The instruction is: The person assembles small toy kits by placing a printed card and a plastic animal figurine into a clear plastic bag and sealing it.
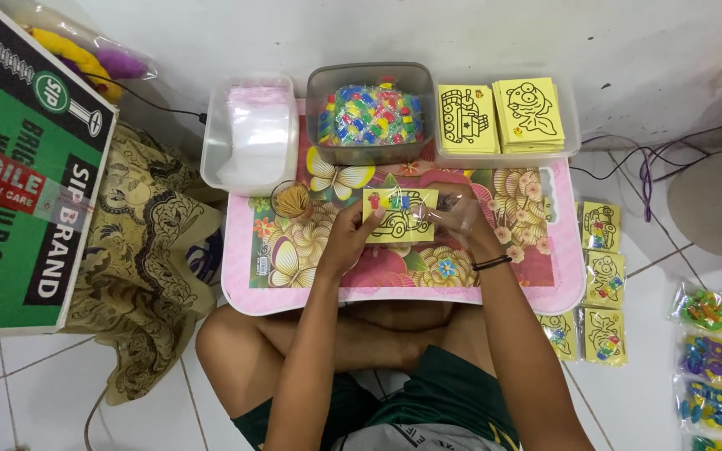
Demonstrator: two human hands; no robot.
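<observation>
A yellow card with a car drawing [400,216], inside a clear plastic sleeve with small coloured pieces, is held above the pink flowered lap table [545,284]. My left hand [347,235] grips the card's left edge. My right hand [465,219] holds the right end of the clear sleeve. A black band sits on my right wrist.
Behind the table stand a tub of clear bags [254,134], a tub of coloured pieces [370,114] and a tray of yellow cards [503,114]. A bundle of rubber bands [292,200] lies on the table. Packed cards [603,280] lie on the floor at right; a cardboard box [18,175] at left.
</observation>
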